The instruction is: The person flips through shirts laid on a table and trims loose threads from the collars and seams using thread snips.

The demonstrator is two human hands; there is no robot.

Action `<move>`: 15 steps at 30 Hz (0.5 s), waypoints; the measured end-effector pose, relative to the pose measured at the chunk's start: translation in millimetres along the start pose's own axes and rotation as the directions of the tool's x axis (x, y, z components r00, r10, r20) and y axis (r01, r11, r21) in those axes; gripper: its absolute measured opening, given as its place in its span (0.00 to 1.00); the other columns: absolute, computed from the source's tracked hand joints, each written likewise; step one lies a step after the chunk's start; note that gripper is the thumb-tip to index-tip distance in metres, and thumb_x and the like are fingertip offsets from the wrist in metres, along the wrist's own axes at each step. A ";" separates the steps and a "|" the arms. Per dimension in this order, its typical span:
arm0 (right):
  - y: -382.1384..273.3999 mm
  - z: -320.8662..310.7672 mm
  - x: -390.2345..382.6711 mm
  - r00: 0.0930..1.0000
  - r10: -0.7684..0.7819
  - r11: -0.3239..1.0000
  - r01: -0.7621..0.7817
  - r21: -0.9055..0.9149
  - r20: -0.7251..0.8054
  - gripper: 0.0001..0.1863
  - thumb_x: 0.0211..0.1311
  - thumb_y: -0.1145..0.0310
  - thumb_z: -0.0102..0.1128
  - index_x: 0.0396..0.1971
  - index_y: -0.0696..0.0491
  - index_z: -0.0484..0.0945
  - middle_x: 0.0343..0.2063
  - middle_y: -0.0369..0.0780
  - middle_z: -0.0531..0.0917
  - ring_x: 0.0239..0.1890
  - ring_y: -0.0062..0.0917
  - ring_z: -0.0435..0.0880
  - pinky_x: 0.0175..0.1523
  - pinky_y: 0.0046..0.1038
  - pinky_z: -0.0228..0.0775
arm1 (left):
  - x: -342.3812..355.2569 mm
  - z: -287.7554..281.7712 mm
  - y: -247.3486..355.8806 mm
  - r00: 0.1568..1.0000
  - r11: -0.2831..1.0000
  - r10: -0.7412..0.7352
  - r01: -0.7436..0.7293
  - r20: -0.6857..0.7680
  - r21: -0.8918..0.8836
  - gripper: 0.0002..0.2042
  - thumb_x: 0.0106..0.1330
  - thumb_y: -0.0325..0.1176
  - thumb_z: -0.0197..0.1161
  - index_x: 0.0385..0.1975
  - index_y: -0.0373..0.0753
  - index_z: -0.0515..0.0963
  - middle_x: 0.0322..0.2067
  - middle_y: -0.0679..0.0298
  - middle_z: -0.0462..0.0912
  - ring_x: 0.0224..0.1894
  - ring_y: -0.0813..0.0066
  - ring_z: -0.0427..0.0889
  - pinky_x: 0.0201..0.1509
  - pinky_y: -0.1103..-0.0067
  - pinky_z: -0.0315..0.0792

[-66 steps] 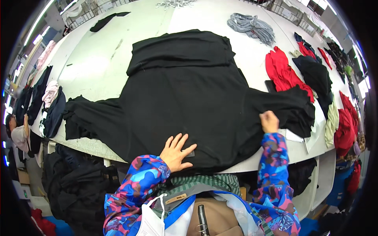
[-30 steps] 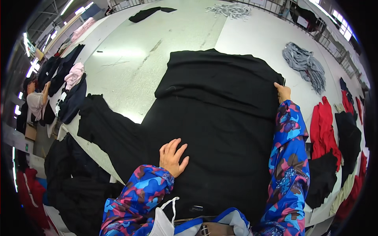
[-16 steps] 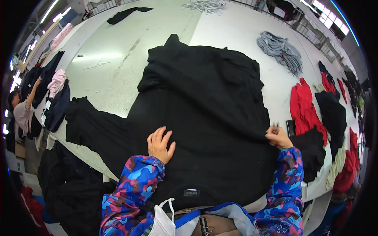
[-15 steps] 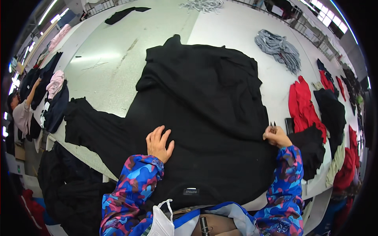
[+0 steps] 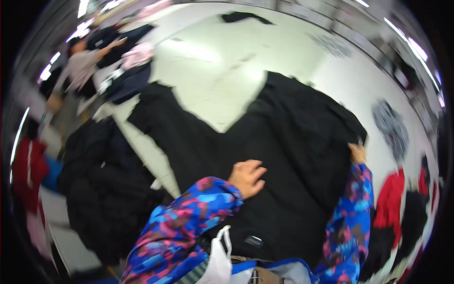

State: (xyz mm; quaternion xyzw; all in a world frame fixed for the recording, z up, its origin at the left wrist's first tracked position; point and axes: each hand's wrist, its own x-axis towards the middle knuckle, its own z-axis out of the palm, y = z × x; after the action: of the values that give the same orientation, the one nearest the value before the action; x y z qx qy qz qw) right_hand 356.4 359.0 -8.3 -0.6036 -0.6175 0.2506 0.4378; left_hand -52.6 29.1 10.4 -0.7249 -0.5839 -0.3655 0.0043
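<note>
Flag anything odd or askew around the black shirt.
Minor only: the black shirt lies rumpled, slanting creases across its body, and one dark cloth scrap sits alone at the far side of the table. No spill shows; blur hides fine damage.

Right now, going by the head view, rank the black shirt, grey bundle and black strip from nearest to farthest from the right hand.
From the right hand:
1. Black shirt, its right edge at the hand.
2. Grey bundle, off to the right.
3. Black strip, far across the table, leftward.
</note>
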 end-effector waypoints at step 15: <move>-119.1 -118.9 -358.0 0.544 0.259 0.939 -0.335 -0.075 0.798 0.06 0.46 0.77 0.59 0.23 0.55 0.70 0.18 0.33 0.73 0.22 0.15 0.70 0.29 0.18 0.63 | -62.5 -57.9 6.9 0.595 -0.467 -0.425 0.501 0.682 -0.729 0.35 0.60 0.62 0.45 0.61 0.46 0.53 0.43 0.67 0.74 0.48 0.67 0.73 0.50 0.70 0.65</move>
State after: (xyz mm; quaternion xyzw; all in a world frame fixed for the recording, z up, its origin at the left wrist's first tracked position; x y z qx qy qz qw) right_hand 353.9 -29.8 64.6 -0.5035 -0.6244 0.5900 0.0921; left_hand -80.2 -50.8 22.4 -0.1243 -0.3603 -0.5973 -0.7057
